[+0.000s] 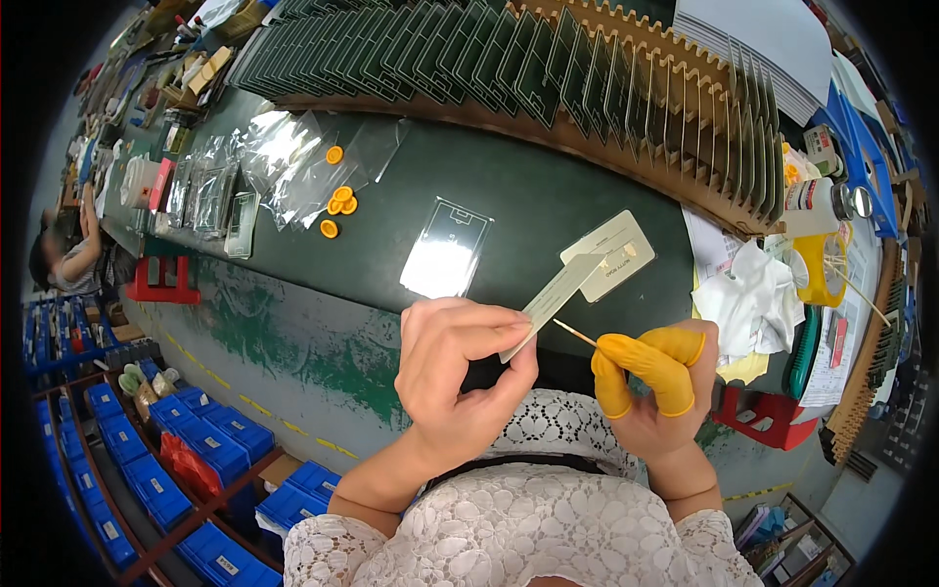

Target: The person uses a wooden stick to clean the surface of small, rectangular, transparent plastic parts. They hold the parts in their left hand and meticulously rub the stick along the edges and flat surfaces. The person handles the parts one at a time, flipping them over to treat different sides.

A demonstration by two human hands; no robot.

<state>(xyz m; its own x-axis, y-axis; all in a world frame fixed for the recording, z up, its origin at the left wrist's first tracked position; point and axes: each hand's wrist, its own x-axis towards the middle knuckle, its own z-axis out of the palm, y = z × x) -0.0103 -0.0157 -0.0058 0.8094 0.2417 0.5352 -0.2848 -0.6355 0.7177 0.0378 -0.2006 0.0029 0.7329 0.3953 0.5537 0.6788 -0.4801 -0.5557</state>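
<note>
My left hand [455, 364] pinches a narrow pale cream panel [559, 296] between thumb and fingers, tilted up over the table. In my right hand [657, 386], whose fingers wear yellow finger cots, is a thin pale stick [575, 333]. Its tip points at the panel's lower edge; whether they touch I cannot tell. Behind the held panel, a wider cream plate [621, 256] with rounded corners lies on the green tabletop [528, 196]. Farther left is a flat rectangular plate [448, 249] with thin outlines, shining with reflected light.
Across the back, long racks [636, 147] hold many dark thin plates upright. Loose orange finger cots [342, 202] lie near clear plastic bags [293, 161] at left. A white cloth [753, 298], a bottle [814, 207] and a yellow container [822, 269] crowd the right. Blue bins [156, 489] stand lower left.
</note>
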